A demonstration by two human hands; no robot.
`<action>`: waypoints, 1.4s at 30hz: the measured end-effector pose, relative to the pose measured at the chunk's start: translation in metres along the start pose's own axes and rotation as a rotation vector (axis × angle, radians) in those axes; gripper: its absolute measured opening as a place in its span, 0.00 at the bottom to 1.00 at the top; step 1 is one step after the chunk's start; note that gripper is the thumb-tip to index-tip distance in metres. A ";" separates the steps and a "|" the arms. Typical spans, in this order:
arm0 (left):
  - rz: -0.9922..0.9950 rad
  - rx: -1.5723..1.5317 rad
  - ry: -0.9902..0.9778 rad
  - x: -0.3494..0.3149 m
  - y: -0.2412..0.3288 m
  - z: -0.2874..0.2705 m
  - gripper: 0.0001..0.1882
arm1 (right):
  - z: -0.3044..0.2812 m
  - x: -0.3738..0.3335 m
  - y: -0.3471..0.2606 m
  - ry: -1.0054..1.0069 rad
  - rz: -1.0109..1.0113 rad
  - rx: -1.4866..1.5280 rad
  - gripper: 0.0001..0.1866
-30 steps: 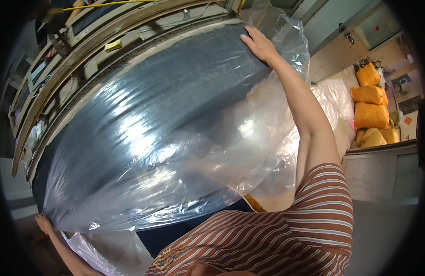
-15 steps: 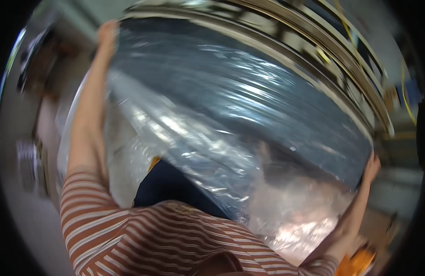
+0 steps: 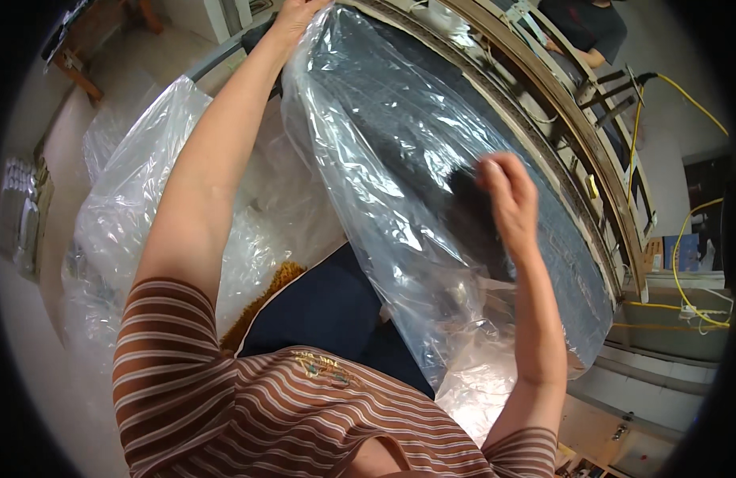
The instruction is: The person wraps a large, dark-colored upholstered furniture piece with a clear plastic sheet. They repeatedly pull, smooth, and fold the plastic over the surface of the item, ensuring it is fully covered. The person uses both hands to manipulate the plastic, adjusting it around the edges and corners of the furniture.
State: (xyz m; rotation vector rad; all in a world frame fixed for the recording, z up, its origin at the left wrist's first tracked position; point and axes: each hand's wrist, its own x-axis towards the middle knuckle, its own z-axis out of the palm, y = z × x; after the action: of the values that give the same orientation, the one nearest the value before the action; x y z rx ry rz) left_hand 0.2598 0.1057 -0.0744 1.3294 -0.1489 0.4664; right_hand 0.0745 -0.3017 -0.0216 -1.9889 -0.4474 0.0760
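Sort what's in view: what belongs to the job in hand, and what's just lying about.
Job in hand:
wide clear plastic sheet, gathered at the left hand, with the right hand over it
dark blue-grey, fabric-like surface beneath

Apparently just lying about:
thin yellow cable
small yellow block
blue box-like item

"What sort of place are we seeing?"
"It's looking like a workshop: a long railed frame (image 3: pixel 569 103) is running past, a yellow cable (image 3: pixel 693 99) is trailing beside it, clear plastic sheeting (image 3: pixel 157 171) is lying crumpled nearby, and a co-worker (image 3: pixel 583 32) is showing beyond."
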 end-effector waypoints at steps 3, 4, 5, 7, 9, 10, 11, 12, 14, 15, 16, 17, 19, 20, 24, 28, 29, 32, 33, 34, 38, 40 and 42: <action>0.023 -0.071 -0.040 0.014 -0.016 -0.025 0.05 | 0.074 0.061 -0.018 -0.196 -0.268 -0.086 0.14; 0.023 -0.091 -0.030 0.016 -0.018 -0.032 0.05 | 0.090 0.077 -0.025 -0.247 -0.331 -0.167 0.17; 0.001 -0.108 -0.026 0.018 -0.019 -0.029 0.05 | 0.092 0.094 -0.016 -0.234 -0.500 -0.405 0.20; -0.023 -0.122 -0.023 0.014 -0.020 -0.021 0.05 | 0.086 0.122 0.008 -0.233 -0.605 -0.727 0.25; -0.032 -0.127 -0.048 0.006 -0.012 -0.003 0.05 | 0.062 0.140 0.021 -0.138 -0.573 -0.814 0.24; -0.033 -0.122 -0.053 0.006 -0.011 -0.003 0.05 | 0.060 0.148 0.020 -0.094 -0.559 -0.844 0.23; -0.035 -0.120 -0.060 0.006 -0.010 -0.002 0.05 | 0.058 0.155 0.018 -0.030 -0.512 -0.835 0.19; -0.037 -0.119 -0.067 0.005 -0.009 0.000 0.05 | 0.056 0.162 0.016 0.068 -0.559 -0.924 0.15; -0.022 -0.108 -0.062 0.008 -0.014 -0.009 0.05 | 0.082 0.177 -0.008 0.180 -0.556 -0.908 0.14; -0.017 -0.099 -0.066 0.007 -0.015 -0.010 0.04 | 0.101 0.184 -0.019 0.173 -0.531 -0.711 0.14; -0.009 -0.088 -0.072 0.008 -0.014 -0.011 0.04 | 0.126 0.191 -0.027 0.170 -0.505 -0.513 0.14; -0.015 -0.081 -0.065 0.008 -0.014 -0.010 0.05 | 0.152 0.199 -0.032 0.144 -0.379 -0.283 0.14; -0.029 -0.054 -0.053 0.004 -0.008 -0.008 0.08 | 0.192 0.208 -0.042 0.025 -0.081 0.073 0.14; -0.048 -0.078 -0.061 0.005 -0.007 -0.007 0.09 | 0.200 0.212 -0.048 -0.066 0.089 0.186 0.14; -0.030 -0.148 -0.064 0.002 0.002 0.000 0.10 | 0.197 0.217 -0.051 0.004 0.140 0.403 0.10; -0.007 -0.127 -0.070 0.003 -0.003 -0.009 0.09 | 0.175 0.195 -0.072 -0.153 0.429 0.834 0.09; -0.017 -0.136 -0.083 0.002 -0.002 -0.007 0.09 | 0.168 0.190 -0.069 -0.218 0.468 0.831 0.10; -0.015 -0.156 -0.121 0.001 -0.005 -0.004 0.08 | 0.150 0.164 -0.065 -0.294 0.311 0.515 0.14; -0.009 -0.162 -0.131 0.002 -0.006 -0.005 0.08 | 0.139 0.153 -0.069 -0.323 0.227 0.321 0.15; -0.001 -0.148 -0.130 0.003 -0.007 -0.006 0.08 | 0.129 0.141 -0.074 -0.352 0.142 0.130 0.16; 0.018 -0.111 -0.164 0.003 -0.008 -0.007 0.10 | 0.077 0.085 -0.091 -0.540 0.112 0.060 0.17; 0.029 -0.086 -0.181 0.003 -0.005 -0.007 0.11 | 0.046 0.055 -0.101 -0.659 0.111 0.292 0.15; 0.046 -0.048 -0.182 -0.001 -0.002 -0.006 0.11 | 0.020 0.026 -0.109 -0.678 0.129 0.428 0.15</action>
State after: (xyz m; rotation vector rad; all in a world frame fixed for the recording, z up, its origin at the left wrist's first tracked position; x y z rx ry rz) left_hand 0.2586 0.1114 -0.0776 1.3221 -0.3402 0.3784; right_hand 0.0632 -0.2340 0.0694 -1.5255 -0.6652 0.8725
